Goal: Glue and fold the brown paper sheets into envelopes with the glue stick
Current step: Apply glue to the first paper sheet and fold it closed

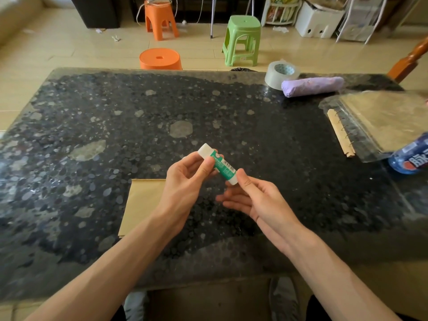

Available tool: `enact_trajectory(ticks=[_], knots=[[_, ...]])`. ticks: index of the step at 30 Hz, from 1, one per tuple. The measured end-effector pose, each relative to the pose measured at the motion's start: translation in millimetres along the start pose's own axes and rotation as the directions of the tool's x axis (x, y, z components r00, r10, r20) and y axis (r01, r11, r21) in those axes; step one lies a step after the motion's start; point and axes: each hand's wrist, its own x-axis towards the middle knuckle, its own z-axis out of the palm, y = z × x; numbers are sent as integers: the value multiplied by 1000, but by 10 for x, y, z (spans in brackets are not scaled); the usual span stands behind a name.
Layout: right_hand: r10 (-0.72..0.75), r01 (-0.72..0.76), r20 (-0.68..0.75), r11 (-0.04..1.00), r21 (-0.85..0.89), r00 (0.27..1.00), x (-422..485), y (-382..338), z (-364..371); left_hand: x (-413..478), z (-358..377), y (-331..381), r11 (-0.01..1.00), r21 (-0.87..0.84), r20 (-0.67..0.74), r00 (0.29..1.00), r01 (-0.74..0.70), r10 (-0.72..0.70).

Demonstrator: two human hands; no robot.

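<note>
1. Holding the glue stick (220, 166) in the air above the middle of the table (92, 135), slanting, with the white cap end pointing toward the far left corner and the white bottom end toward the near right.
2. Clasping the cap end with the left grip (190, 179): thumb lying on top, fingertips curling round from the far side, narrow and closing on the stick.
3. Pinching the bottom end with the right grip (252, 198): thumb pressing against the white base, fingers lying loosely curved beneath it.
4. Covering one corner of the brown paper sheet (143, 200) with the left forearm; lying flat on the table toward the near edge, left of the middle, apart from the stick.
5. Sitting near the far right corner of the table: a grey roll of tape (281, 74), with a purple rolled bundle (312, 86) lying just beside it on the near side.
6. Resting along the right edge: a spiral notebook (340, 135) partly under a clear plastic sleeve (389, 117) with brownish contents, and a blue bottle (414, 156) lying by the sleeve's near corner, partly cut off by the picture's edge.
7. Standing on the floor beyond the far edge: a tall orange stool (161, 19), a low orange stool (160, 59) close to the table, and a green stool (242, 40).
</note>
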Motion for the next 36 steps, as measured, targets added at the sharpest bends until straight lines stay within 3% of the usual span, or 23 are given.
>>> enact_trajectory(ticks=[4, 11, 16, 23, 30, 36], knots=[[-135, 134, -52, 991, -25, 989, -1, -7, 12, 7, -2, 18, 1000, -12, -28, 1000, -1, 1], [-22, 22, 7, 1000, 18, 1000, 11, 21, 22, -12, 5, 42, 1000, 10, -2, 1000, -14, 14], [-148, 148, -10, 989, -17, 989, 7, 13, 29, 11, 3, 61, 998, 46, -21, 999, -30, 31], [-221, 218, -3, 962, -167, 975, 21, 75, -3, 4, 12, 75, 999, 21, 20, 999, -30, 29], [-509, 440, -26, 768, -464, 860, 49, 119, -30, -4, 16, 82, 1000, -6, 29, 1000, -9, 10], [-451, 410, 26, 783, -467, 892, 53, 148, -41, 0, -1, 66, 1000, 8, 42, 999, 10, -10]])
